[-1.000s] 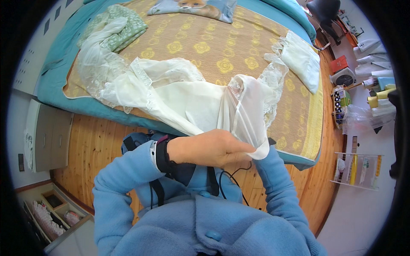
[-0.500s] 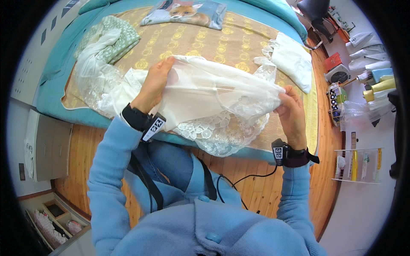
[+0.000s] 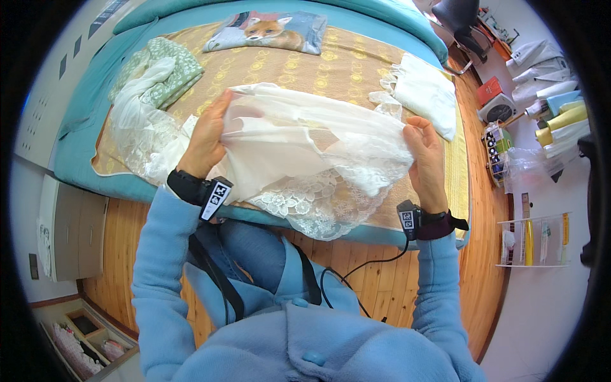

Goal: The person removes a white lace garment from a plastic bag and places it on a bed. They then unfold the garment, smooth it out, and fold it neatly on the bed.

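Observation:
A sheer white fabric piece with floral lace trim (image 3: 286, 143) is stretched between my two hands above the bed. My left hand (image 3: 207, 137) is closed on its left end, with several fingers hidden behind the cloth. At the other end my right hand (image 3: 425, 153) pinches the upper right corner between thumb and fingers. The lace edge hangs down past the bed's near side. More white sheer lace fabric (image 3: 143, 127) lies bunched to the left of my left hand, against a folded green-and-white patterned cloth (image 3: 175, 70).
The bed (image 3: 83, 137) has a teal cover and a tan, yellow-patterned blanket (image 3: 344, 70). A folded fox-print textile (image 3: 267, 32) lies at the far side, folded white cloth (image 3: 423, 95) at right. Fabric rolls (image 3: 560, 127), a wire rack (image 3: 534, 239) and a cabinet (image 3: 76, 229) stand around. A black cable (image 3: 375, 261) hangs near my right wrist.
Both hands have shifted slightly left, still holding the lace-trimmed fabric taut between them. The view has moved a little too.

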`<state>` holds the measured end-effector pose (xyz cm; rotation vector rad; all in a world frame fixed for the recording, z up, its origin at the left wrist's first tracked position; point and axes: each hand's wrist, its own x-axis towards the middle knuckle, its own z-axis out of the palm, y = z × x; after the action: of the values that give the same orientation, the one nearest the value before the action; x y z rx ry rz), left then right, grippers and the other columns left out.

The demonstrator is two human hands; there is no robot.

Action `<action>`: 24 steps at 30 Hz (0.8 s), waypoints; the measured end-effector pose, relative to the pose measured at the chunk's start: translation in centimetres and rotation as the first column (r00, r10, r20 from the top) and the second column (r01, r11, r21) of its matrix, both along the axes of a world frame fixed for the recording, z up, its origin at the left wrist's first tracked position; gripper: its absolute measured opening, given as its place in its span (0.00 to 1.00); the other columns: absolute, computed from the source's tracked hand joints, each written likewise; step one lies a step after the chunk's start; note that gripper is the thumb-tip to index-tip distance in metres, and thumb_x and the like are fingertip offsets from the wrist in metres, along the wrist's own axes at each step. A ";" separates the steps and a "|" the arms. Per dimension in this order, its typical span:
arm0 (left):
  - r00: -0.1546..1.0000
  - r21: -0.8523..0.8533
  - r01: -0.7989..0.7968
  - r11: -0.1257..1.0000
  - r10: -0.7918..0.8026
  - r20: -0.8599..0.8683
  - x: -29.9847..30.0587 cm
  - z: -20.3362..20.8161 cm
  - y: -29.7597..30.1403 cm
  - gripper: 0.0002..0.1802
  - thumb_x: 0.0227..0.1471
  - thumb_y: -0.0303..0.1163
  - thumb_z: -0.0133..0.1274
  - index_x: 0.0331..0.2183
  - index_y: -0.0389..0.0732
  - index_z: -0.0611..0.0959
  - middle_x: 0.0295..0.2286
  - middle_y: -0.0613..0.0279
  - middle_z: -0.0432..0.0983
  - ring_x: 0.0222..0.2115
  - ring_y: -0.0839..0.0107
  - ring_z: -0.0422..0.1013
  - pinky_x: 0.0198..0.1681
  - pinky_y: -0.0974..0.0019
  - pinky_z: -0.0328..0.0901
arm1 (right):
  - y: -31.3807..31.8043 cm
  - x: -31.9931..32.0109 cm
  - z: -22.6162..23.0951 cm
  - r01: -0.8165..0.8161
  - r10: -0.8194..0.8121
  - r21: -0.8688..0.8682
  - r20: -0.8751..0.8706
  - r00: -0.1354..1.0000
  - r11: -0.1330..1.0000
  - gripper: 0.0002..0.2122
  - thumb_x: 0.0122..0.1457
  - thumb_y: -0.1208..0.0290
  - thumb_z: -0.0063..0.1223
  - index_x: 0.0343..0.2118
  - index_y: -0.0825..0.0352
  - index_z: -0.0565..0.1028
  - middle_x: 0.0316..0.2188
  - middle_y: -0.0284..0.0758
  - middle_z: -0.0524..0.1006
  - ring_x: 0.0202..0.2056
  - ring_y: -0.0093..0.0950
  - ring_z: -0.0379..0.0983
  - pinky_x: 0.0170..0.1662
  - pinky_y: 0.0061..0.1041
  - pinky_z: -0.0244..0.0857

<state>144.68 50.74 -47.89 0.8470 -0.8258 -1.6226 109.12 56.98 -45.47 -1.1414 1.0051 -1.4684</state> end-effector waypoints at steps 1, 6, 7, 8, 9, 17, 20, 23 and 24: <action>0.999 -0.006 -0.033 0.999 0.033 0.004 0.4 -0.2 -0.2 0.19 0.62 0.41 0.39 0.42 0.37 0.75 0.36 0.58 0.76 0.36 0.69 0.74 0.41 0.65 0.70 | 0.1 -0.1 0.0 -0.013 0.011 -0.050 -0.030 1.000 0.999 0.08 0.58 0.74 0.52 0.40 0.65 0.68 0.29 0.28 0.73 0.29 0.14 0.69 0.32 0.11 0.63; 0.994 0.115 -0.054 0.992 0.064 -0.087 1.9 -1.8 -0.5 0.20 0.63 0.42 0.38 0.43 0.34 0.75 0.38 0.54 0.76 0.36 0.65 0.75 0.42 0.63 0.70 | 1.9 -0.9 -0.6 -0.330 0.365 0.157 -0.379 0.850 0.931 0.04 0.56 0.74 0.54 0.33 0.65 0.73 0.21 0.22 0.70 0.22 0.11 0.64 0.23 0.11 0.56; 0.998 0.091 -0.015 0.996 0.021 -0.067 2.2 -2.1 -0.2 0.21 0.63 0.42 0.37 0.43 0.34 0.74 0.38 0.53 0.76 0.36 0.64 0.75 0.42 0.63 0.70 | 2.1 -0.9 -0.9 -0.309 0.379 0.220 -0.499 0.779 0.925 0.03 0.56 0.73 0.54 0.32 0.65 0.74 0.20 0.22 0.70 0.21 0.11 0.63 0.22 0.11 0.55; 0.999 0.104 0.010 0.994 -0.006 -0.039 2.4 -2.2 0.0 0.21 0.63 0.42 0.37 0.43 0.34 0.74 0.38 0.52 0.76 0.36 0.63 0.75 0.42 0.63 0.70 | 2.2 -0.9 -1.2 -0.305 0.399 0.258 -0.600 0.693 0.917 0.03 0.56 0.73 0.55 0.31 0.65 0.75 0.19 0.22 0.69 0.20 0.11 0.62 0.22 0.12 0.55; 1.000 0.109 0.029 0.994 -0.029 -0.009 2.6 -2.3 0.2 0.22 0.63 0.42 0.37 0.44 0.33 0.74 0.39 0.50 0.76 0.37 0.62 0.75 0.42 0.63 0.70 | 2.1 -0.8 -1.6 -0.185 0.295 0.248 -0.548 0.783 0.951 0.04 0.56 0.71 0.55 0.29 0.66 0.76 0.18 0.22 0.69 0.20 0.11 0.61 0.22 0.13 0.55; 0.996 0.125 0.010 0.992 -0.021 0.089 2.6 -1.7 -0.1 0.24 0.63 0.44 0.36 0.43 0.32 0.73 0.35 0.46 0.77 0.36 0.63 0.75 0.42 0.62 0.71 | 2.2 4.3 -5.7 -0.445 0.329 0.081 -0.793 0.513 0.892 0.09 0.51 0.68 0.61 0.34 0.64 0.77 0.27 0.30 0.73 0.27 0.21 0.70 0.28 0.21 0.64; 0.996 0.104 -0.015 0.994 0.005 0.094 3.1 -2.8 -0.6 0.23 0.63 0.44 0.37 0.43 0.32 0.73 0.35 0.49 0.77 0.35 0.64 0.75 0.40 0.63 0.71 | 2.5 7.8 -7.9 -0.523 0.134 -0.151 -0.873 0.469 0.839 0.08 0.47 0.70 0.61 0.31 0.63 0.75 0.29 0.34 0.71 0.29 0.34 0.71 0.31 0.29 0.66; 0.964 0.086 -0.155 0.984 0.132 0.232 3.9 -3.2 -1.2 0.20 0.61 0.41 0.42 0.43 0.33 0.73 0.36 0.50 0.77 0.35 0.63 0.74 0.41 0.63 0.69 | 2.6 9.3 -8.8 -0.557 0.022 -0.237 -0.908 0.418 0.796 0.05 0.48 0.74 0.56 0.26 0.66 0.72 0.27 0.35 0.70 0.28 0.37 0.70 0.31 0.30 0.65; 0.940 0.069 -0.207 0.976 0.179 0.290 3.8 -3.1 -1.1 0.19 0.60 0.39 0.44 0.43 0.33 0.73 0.37 0.50 0.76 0.35 0.62 0.74 0.41 0.62 0.68 | 2.5 9.2 -8.9 -0.517 0.085 -0.200 -0.876 0.475 0.832 0.04 0.48 0.75 0.56 0.26 0.66 0.72 0.27 0.36 0.70 0.27 0.36 0.70 0.31 0.29 0.65</action>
<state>148.51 49.69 -51.01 1.2130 -0.8342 -1.3960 118.29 59.49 -54.33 -2.4027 0.9897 -0.7777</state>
